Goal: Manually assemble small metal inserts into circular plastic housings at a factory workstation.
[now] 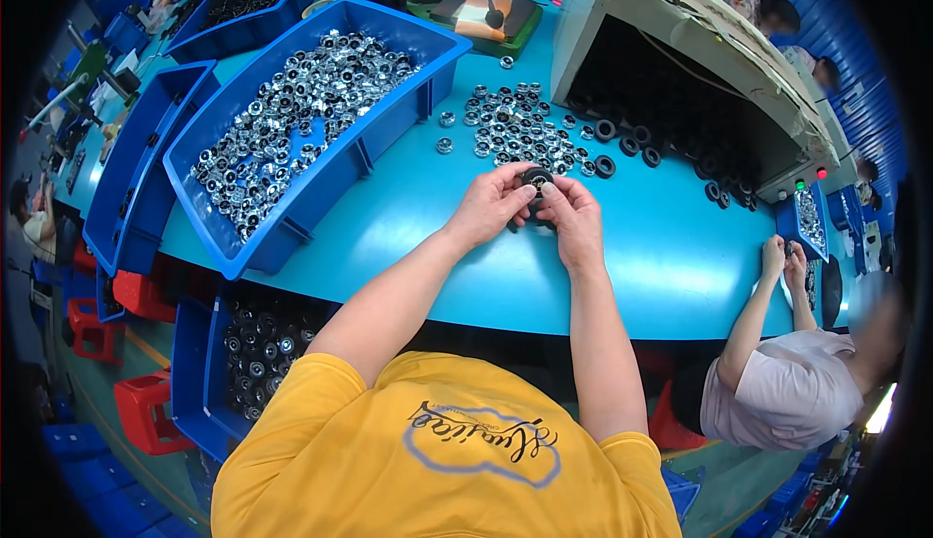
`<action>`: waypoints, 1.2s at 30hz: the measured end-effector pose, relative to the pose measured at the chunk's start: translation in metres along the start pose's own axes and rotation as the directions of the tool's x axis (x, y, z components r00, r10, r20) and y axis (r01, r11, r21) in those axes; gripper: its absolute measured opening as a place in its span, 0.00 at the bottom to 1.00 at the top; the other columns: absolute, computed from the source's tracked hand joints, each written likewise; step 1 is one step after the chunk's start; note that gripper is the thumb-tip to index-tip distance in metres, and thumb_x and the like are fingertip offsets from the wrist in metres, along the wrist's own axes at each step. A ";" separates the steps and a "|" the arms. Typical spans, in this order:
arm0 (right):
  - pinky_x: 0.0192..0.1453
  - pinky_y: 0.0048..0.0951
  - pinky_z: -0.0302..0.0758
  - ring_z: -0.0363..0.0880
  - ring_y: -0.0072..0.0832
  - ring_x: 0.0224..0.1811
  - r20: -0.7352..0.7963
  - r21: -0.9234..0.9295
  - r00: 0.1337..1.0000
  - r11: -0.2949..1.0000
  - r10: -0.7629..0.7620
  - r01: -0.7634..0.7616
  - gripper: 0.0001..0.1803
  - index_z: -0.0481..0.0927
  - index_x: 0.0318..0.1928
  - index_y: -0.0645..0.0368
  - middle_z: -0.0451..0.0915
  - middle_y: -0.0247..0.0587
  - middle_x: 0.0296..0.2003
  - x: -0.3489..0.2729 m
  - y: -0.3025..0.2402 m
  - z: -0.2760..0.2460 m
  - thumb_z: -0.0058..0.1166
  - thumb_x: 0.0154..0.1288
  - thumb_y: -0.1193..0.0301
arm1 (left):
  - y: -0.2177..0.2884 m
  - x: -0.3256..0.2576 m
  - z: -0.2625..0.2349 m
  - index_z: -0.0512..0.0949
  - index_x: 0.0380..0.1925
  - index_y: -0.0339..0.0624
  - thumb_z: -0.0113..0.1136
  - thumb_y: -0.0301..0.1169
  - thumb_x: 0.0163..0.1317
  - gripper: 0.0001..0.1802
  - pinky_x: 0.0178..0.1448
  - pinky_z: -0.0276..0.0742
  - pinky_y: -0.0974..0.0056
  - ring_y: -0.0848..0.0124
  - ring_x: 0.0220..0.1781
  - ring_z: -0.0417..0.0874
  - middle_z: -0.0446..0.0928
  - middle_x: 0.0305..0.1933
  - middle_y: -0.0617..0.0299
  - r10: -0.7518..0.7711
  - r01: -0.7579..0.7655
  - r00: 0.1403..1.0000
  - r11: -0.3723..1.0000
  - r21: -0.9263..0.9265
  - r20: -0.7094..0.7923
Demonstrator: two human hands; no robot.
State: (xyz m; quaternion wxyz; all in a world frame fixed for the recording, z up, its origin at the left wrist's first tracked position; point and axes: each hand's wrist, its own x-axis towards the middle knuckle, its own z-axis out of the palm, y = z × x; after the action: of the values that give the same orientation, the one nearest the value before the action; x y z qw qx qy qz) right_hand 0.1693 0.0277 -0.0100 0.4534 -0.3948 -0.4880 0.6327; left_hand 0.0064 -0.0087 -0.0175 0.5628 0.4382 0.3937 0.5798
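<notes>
Both my hands meet over the turquoise table, closed around one small toy wheel point(536, 178) with a black tyre and a dark hub. My left hand point(488, 206) grips its left side between thumb and fingers. From the other side my right hand point(575, 219) presses with the thumb. Something dark shows just under the fingers, too covered to make out. Beyond the hands lies a loose pile of shiny silver wheel hubs point(515, 128) with dark centres. A few black tyres point(604, 166) rest to the right of that pile.
A large blue bin point(364, 149) of silver hubs stands at left on the table point(457, 276). More black tyres point(708, 164) spill from a pale box-shaped machine point(700, 42). Below left, another blue bin point(191, 368) holds finished-looking dark wheels. A co-worker point(787, 373) sits at right.
</notes>
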 end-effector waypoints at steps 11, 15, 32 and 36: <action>0.35 0.18 0.78 0.80 0.17 0.33 -0.030 0.065 1.000 0.998 0.000 0.002 0.17 0.80 0.51 0.65 0.84 0.35 0.36 -0.003 -0.001 0.008 0.67 0.65 0.71 | 0.006 -0.007 0.006 0.75 0.65 0.43 0.58 0.25 0.70 0.23 0.35 0.77 0.73 0.82 0.34 0.76 0.78 0.36 0.68 0.003 -0.003 1.000 1.000 0.001 -0.027; 0.36 0.18 0.78 0.80 0.17 0.33 -0.015 0.099 0.999 0.994 0.037 -0.035 0.19 0.80 0.54 0.65 0.84 0.36 0.37 -0.002 0.000 0.004 0.67 0.65 0.73 | -0.002 -0.006 0.004 0.73 0.67 0.43 0.60 0.22 0.67 0.27 0.41 0.76 0.73 0.81 0.36 0.75 0.79 0.39 0.69 0.148 -0.144 0.989 0.956 0.256 0.004; 0.51 0.32 0.80 0.79 0.30 0.47 -0.110 -0.574 0.978 0.815 -0.179 0.084 0.20 0.81 0.59 0.54 0.82 0.39 0.50 0.031 -0.036 -0.050 0.63 0.67 0.67 | 0.011 -0.004 -0.004 0.69 0.66 0.39 0.62 0.20 0.65 0.29 0.33 0.81 0.71 0.79 0.36 0.80 0.80 0.44 0.63 0.005 -0.005 1.000 0.997 -0.074 -0.001; 0.63 0.39 0.73 0.75 0.42 0.54 -0.031 -0.968 0.896 0.238 -0.444 0.084 0.25 0.82 0.58 0.47 0.79 0.42 0.54 0.053 -0.019 -0.106 0.67 0.59 0.65 | 0.013 -0.001 -0.001 0.69 0.66 0.39 0.63 0.20 0.64 0.30 0.35 0.81 0.69 0.77 0.34 0.80 0.80 0.46 0.61 -0.019 0.019 1.000 0.999 -0.034 -0.014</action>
State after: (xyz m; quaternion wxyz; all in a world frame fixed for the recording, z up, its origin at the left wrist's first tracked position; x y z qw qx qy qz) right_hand 0.2582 0.1079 -0.0166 0.2980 -0.5862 -0.7509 0.0616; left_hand 0.0014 -0.0102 -0.0056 0.5729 0.4206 0.3921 0.5841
